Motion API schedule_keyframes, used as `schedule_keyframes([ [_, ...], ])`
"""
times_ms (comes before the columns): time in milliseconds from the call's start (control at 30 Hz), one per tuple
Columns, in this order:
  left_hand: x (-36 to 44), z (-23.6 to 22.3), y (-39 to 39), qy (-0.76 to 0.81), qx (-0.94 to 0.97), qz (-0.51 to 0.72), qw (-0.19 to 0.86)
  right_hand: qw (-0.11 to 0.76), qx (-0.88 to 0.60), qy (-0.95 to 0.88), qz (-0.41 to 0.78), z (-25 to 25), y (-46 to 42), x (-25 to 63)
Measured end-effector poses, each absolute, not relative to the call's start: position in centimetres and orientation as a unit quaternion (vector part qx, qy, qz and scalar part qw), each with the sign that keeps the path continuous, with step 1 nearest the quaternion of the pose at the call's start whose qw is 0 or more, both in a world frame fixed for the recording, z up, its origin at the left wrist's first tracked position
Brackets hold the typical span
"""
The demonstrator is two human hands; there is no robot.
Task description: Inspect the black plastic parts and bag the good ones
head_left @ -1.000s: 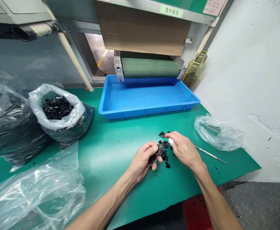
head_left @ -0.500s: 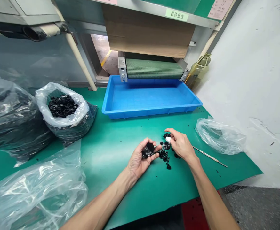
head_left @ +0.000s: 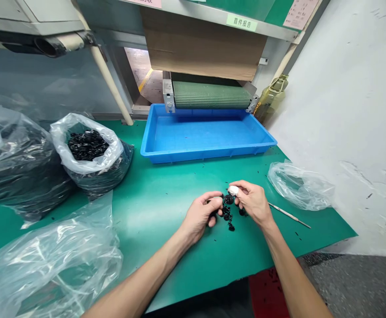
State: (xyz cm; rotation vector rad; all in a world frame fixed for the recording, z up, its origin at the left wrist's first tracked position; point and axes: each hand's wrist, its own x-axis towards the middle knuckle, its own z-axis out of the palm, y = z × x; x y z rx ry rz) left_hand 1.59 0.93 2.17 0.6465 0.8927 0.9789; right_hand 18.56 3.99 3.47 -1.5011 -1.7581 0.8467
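Note:
My left hand [head_left: 203, 214] is closed around black round plastic parts [head_left: 214, 213], mostly hidden by its curled fingers. Close by on the right, my right hand [head_left: 250, 201] has a white cover on its thumb. Its thumb and fingers pinch together at a small black plastic part, largely covered by the fingertips. Between the two hands sits a black disc-like part [head_left: 228, 199]. Under them a loose cluster of small black parts [head_left: 226, 215] lies on the green table [head_left: 179, 274].
A blue tray [head_left: 209, 155] stands below the green conveyor belt [head_left: 212, 95]. Open and full, a plastic bag of black parts [head_left: 88, 145] is at left, beside a larger bag [head_left: 20, 168]. Clear plastic [head_left: 54, 260], a thin stick tool [head_left: 289, 215] and a crumpled bag [head_left: 298, 187] lie around.
My left fingers have curled over the black round part that showed in the open palm. My right hand has drawn slightly down and its fingertips have come nearer the left hand.

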Motion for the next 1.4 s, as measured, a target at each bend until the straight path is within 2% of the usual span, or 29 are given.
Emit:
schedule_keyframes([
  [133,2.3,2.2,0.6,0.451,0.369,0.449,0.677,0.348,-0.537,-0.654,0.404,3.7,3.0,17.8],
  [200,2.4,2.1,0.7,0.462,0.380,0.462,0.655,0.347,-0.522,-0.665,0.406,3.8,2.5,17.6],
  [367,2.6,1.8,1.3,0.495,0.447,0.489,0.561,0.296,-0.539,-0.777,0.135,3.8,1.3,17.7],
  [500,2.8,2.0,1.5,0.501,0.489,0.478,0.530,0.272,-0.555,-0.784,0.069,3.5,0.7,17.8],
  [700,3.0,2.1,1.4,0.489,0.508,0.478,0.525,0.340,-0.553,-0.748,0.136,3.0,0.7,18.5],
  [867,2.7,1.8,1.7,0.494,0.419,0.493,0.581,0.429,-0.569,-0.614,0.339,2.7,1.0,18.8],
  [933,2.6,1.9,1.7,0.478,0.399,0.476,0.621,0.447,-0.563,-0.579,0.384,2.6,1.1,18.6],
  [1100,2.4,2.6,1.5,0.443,0.437,0.405,0.670,0.474,-0.550,-0.552,0.411,2.6,1.0,17.9],
  [1300,1.9,3.5,2.0,0.423,0.499,0.386,0.650,0.459,-0.532,-0.548,0.453,3.5,0.8,17.2],
  [1400,1.1,4.2,2.6,0.424,0.564,0.367,0.606,0.410,-0.522,-0.666,0.340,4.4,0.8,17.6],
])
